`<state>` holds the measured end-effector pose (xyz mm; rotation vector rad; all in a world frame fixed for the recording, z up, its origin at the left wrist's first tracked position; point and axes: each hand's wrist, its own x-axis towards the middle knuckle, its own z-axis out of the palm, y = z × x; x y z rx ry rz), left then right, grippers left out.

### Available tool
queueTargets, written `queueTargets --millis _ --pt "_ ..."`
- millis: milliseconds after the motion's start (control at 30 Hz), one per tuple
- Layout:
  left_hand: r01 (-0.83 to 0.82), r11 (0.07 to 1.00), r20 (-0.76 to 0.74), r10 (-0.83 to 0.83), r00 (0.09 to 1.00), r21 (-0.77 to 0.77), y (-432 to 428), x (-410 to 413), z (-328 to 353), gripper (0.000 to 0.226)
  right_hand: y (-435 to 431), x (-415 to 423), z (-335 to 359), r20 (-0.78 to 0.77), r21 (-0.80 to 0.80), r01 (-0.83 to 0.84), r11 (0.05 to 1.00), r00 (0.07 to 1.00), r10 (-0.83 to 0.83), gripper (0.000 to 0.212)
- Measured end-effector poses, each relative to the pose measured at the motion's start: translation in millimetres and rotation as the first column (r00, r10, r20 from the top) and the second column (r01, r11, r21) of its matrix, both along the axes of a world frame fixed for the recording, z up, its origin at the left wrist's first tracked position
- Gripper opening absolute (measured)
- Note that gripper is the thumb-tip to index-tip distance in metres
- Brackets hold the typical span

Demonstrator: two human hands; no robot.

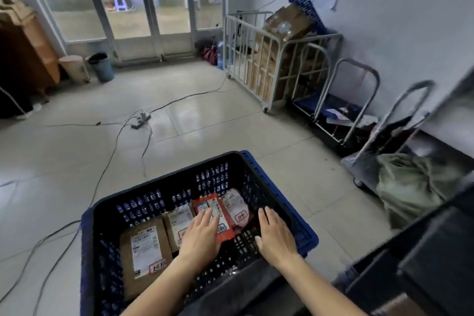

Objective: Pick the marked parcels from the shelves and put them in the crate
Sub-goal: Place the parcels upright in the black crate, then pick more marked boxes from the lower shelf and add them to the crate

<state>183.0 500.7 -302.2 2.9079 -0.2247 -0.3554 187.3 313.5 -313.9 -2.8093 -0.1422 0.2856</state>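
Both hands are inside the blue crate (282, 187), palms down and fingers stretched out flat. Left hand (202, 236) lies open on the parcels, its fingertips touching the red parcel (225, 235) and its palm over the edge of the smaller brown parcel (177, 223); it grips nothing. Right hand (275, 235) is also open and holds nothing; it is just beside the crate's right wall, over the bare perforated bottom. Four parcels lie in the crate, side by side: a large brown parcel (143, 254) near the left wall, the smaller brown one next to it, the red one in the middle, and a pale pink soft parcel (239, 209) towards the far right corner. Each of the four has a white label, and three show a small red-framed mark. Crate stands on a pale tiled floor (64, 156), where several grey cables (115, 141) run.
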Motion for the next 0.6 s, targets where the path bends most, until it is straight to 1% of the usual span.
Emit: queueTargets --millis 133,300,467,600 --pt "0.130 0.991 0.047 -0.132 0.990 0.037 -18.7 -27.0 23.8 0.067 -20.8 -48.5 24.1 0.052 -0.004 0.088 0.996 0.995 -0.088 0.069" --pt "0.276 0.960 0.075 -0.278 0.958 0.035 -61.7 -52.8 44.7 0.070 -66.2 -111.9 42.9 0.064 -0.039 0.230 0.972 0.972 -0.228 0.069" --pt "0.412 0.911 0.104 -0.411 0.906 0.013 -120.1 -82.0 59.1 0.069 -117.4 -171.6 55.9 0.067 -0.055 0.381 0.923 0.924 -0.377 0.069" --pt "0.529 0.848 0.120 -0.529 0.840 0.035 -169.6 -111.0 66.7 0.067 -156.2 -224.8 66.3 0.080 -0.043 0.512 0.858 0.858 -0.508 0.070"
